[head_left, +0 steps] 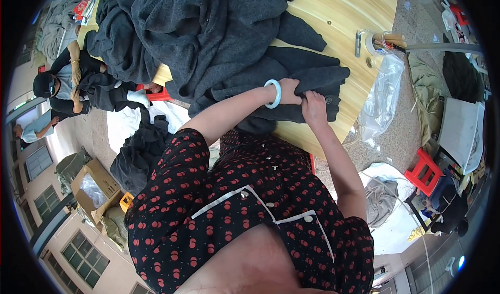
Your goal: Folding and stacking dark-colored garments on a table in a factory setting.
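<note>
A dark grey cloth garment [307, 62] lies at the near edge of the wooden table, a round button showing close to its right end. My left hand [288, 90], with a pale bracelet [273, 94] at the wrist, is closed on the garment's edge. Beside it, my right hand [314, 108] pinches the same cloth near the button. Parts of the fingertips are hidden by the hands and fabric. A large heap of similar dark grey garments [192, 28] covers the table farther off and to the left.
The wooden table [359, 7] carries a pot of sticks and tools [374, 44] at its right, near a clear plastic bag [384, 93]. Red stool [424, 171] stands right. At left, a seated person [67, 77] handles dark cloth; below is a cardboard box [112, 182].
</note>
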Demonstrator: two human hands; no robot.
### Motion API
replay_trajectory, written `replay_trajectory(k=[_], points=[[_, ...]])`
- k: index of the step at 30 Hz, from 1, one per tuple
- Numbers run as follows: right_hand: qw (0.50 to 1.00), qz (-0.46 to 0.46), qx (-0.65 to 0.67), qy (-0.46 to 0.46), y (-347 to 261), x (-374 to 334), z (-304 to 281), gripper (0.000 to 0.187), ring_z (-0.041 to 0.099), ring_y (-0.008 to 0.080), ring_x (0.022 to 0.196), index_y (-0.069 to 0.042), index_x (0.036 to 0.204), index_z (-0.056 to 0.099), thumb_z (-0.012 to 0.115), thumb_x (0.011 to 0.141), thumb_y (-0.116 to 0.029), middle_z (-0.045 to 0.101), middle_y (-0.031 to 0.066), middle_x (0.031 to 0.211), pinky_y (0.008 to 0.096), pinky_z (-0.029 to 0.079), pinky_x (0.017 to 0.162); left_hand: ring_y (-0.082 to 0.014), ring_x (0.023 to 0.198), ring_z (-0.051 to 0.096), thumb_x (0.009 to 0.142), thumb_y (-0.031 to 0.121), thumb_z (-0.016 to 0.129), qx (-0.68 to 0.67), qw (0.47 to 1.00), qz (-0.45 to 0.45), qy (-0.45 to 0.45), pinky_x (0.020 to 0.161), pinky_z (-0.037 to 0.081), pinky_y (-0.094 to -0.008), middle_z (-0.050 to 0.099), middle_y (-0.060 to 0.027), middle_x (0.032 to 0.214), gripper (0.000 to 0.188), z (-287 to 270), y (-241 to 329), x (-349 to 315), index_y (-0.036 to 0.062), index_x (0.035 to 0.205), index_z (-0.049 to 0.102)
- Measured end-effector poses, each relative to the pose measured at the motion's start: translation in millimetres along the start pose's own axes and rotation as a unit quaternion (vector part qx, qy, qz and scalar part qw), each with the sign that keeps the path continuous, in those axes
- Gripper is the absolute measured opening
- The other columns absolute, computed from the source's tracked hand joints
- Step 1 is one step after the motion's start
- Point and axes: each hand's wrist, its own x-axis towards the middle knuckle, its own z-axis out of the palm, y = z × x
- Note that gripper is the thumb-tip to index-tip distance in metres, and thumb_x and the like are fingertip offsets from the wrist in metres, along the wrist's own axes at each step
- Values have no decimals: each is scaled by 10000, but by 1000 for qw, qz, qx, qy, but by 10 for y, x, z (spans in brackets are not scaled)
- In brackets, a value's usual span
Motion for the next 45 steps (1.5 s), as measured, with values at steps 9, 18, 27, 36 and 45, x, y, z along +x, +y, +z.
replay_trajectory(k=[9, 18, 27, 36, 45], points=[[999, -19, 38, -29, 20, 42, -34, 120, 520, 352, 714, 17, 710, 521, 533, 750, -96, 539, 197, 705, 421, 399, 668, -364, 814, 544, 664, 183, 568, 38, 991, 46, 119, 750, 439, -410, 576, -215, 800, 256, 238, -36, -53, -24, 804, 513], [988, 46, 114, -92, 2, 42, -219, 154, 530, 370, 745, 46, 814, 538, 522, 764, -100, 555, 216, 769, 392, 421, 679, -360, 757, 538, 636, 98, 553, 12, 983, 82, 162, 700, 439, -411, 559, -221, 732, 256, 201, 7, -133, -33, 853, 515], [939, 142, 273, -152, 31, 31, -382, 203, 564, 230, 746, 24, 882, 562, 574, 748, -129, 588, 151, 813, 290, 425, 701, -336, 815, 562, 634, 123, 603, -191, 975, 97, 59, 706, 444, -339, 574, -223, 827, 320, -141, 88, -167, -45, 890, 513], [966, 152, 132, -163, 119, 173, -469, 146, 545, 233, 719, -56, 875, 565, 577, 754, -137, 570, 103, 784, 287, 421, 672, -285, 953, 529, 626, 221, 671, -22, 998, -10, -52, 824, 411, -330, 551, -174, 1017, 521, -448, -606, -277, 13, 1069, 489], [989, -107, 84, -53, -475, 356, 67, 240, 516, 308, 861, -29, 921, 522, 593, 715, -131, 569, 125, 874, 372, 387, 796, -212, 836, 567, 768, 206, 570, -171, 977, -128, 5, 757, 429, -289, 604, -123, 887, 284, -430, -902, -603, 2, 965, 557]])
